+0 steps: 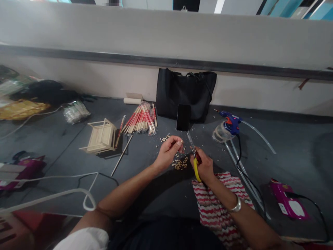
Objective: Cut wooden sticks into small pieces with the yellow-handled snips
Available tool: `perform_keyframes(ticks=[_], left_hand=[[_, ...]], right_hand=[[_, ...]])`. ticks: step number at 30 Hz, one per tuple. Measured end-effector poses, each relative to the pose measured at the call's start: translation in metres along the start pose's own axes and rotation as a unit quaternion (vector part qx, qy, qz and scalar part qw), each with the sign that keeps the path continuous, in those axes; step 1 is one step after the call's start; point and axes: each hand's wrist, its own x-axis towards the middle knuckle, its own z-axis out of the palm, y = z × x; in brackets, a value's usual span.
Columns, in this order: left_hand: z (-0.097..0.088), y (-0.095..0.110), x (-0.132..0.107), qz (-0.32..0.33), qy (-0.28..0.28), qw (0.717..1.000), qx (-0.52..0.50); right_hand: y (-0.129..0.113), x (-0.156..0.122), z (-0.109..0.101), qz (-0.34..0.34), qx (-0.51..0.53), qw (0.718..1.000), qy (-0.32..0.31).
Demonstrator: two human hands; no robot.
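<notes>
My left hand (169, 151) is closed in a pinch, thumb against forefinger, above the table. Whatever sits at its fingertips is too small to make out. My right hand (205, 165) grips a pair of scissors (197, 169) by the yellow handle, blades pointing away from me. Beneath and between the hands lies a scatter of short cut wooden pieces (180, 164), with more pale bits (165, 138) just beyond the left hand. Under my right forearm a red, white and grey striped cloth (217, 205) is spread.
A small stick-built chair-like frame (102, 137) stands left, beside wrapped chopsticks (140, 118) and a loose stick (121, 155). A phone (183, 117) leans on a black bag (186, 93). Right are a blue glue gun (231, 122), glue sticks, a cable and a magenta box (288, 201).
</notes>
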Motion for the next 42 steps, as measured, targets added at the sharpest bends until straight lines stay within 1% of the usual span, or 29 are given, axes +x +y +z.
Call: perform_keyframes(ticks=[3,6,9,12,21,25,31,34,36,42], left_hand=[[0.0,-0.001,0.0,-0.008,-0.002,1.0,-0.007],[-0.001,-0.002,0.0,-0.017,-0.005,1.0,-0.011],[-0.001,-0.003,0.0,-0.012,-0.009,1.0,0.001],[0.0,-0.005,-0.001,-0.009,-0.001,1.0,0.019],[0.003,-0.012,-0.005,-0.009,0.014,0.999,0.031],[0.006,-0.011,-0.007,-0.016,0.013,1.0,0.008],[0.012,-0.01,-0.01,-0.019,0.033,0.999,-0.037],[0.014,-0.009,-0.011,-0.038,0.042,0.997,-0.056],[0.015,-0.008,-0.011,-0.051,0.043,0.995,-0.068],[0.019,-0.008,-0.015,-0.064,0.047,0.989,-0.122]], right_hand=[[-0.001,0.0,0.0,-0.004,-0.004,1.0,-0.022],[-0.001,0.0,0.0,-0.028,-0.018,0.999,-0.041],[-0.001,-0.001,0.0,-0.05,-0.036,0.997,-0.036],[0.0,-0.001,0.0,-0.05,-0.053,0.997,-0.033],[0.0,-0.003,0.0,-0.05,-0.096,0.994,-0.03],[-0.001,-0.003,0.0,-0.054,-0.093,0.994,-0.029],[-0.004,-0.005,0.004,-0.06,-0.077,0.995,-0.021],[-0.004,-0.007,0.006,-0.065,-0.069,0.995,-0.019],[-0.004,-0.008,0.007,-0.069,-0.073,0.995,-0.015],[-0.005,-0.007,0.004,-0.063,-0.101,0.993,-0.022]])
